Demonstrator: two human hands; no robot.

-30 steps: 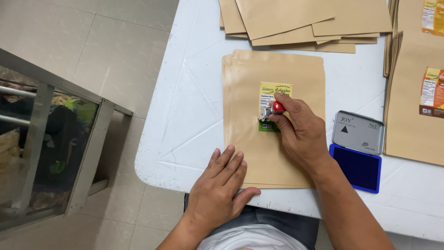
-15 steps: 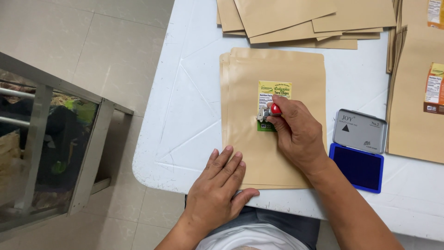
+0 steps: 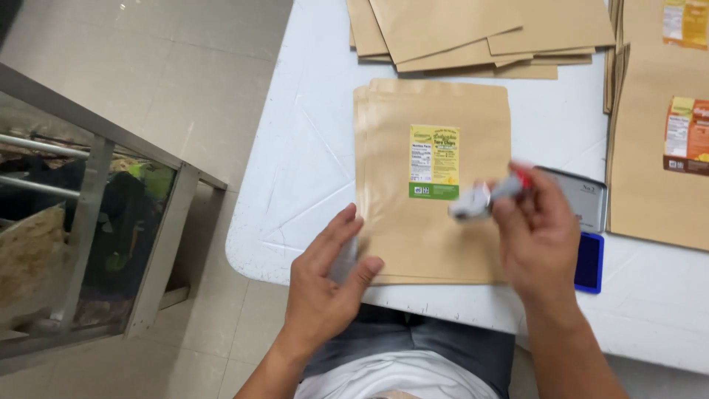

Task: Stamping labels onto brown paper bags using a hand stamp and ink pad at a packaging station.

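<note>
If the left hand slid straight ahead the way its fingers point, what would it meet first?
Probably nothing new: the left hand already rests on the top kraft pouch, and its fingers point up and right across bare paper toward the yellow-green label, though height is unclear.

i see the right hand [image 3: 535, 236] has lifted the small red-topped stamp [image 3: 487, 196] off the brown kraft paper pouch's yellow-green label [image 3: 434, 161], now fully visible. stamp's blurred, held above pouch nr the blue ink pad [image 3: 588, 262].

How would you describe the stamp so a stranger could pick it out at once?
On the white table, look over the brown paper pouch with the yellow and green label. The right hand holds the stamp above the pouch. It is the only small grey tool with a red tip.
</note>
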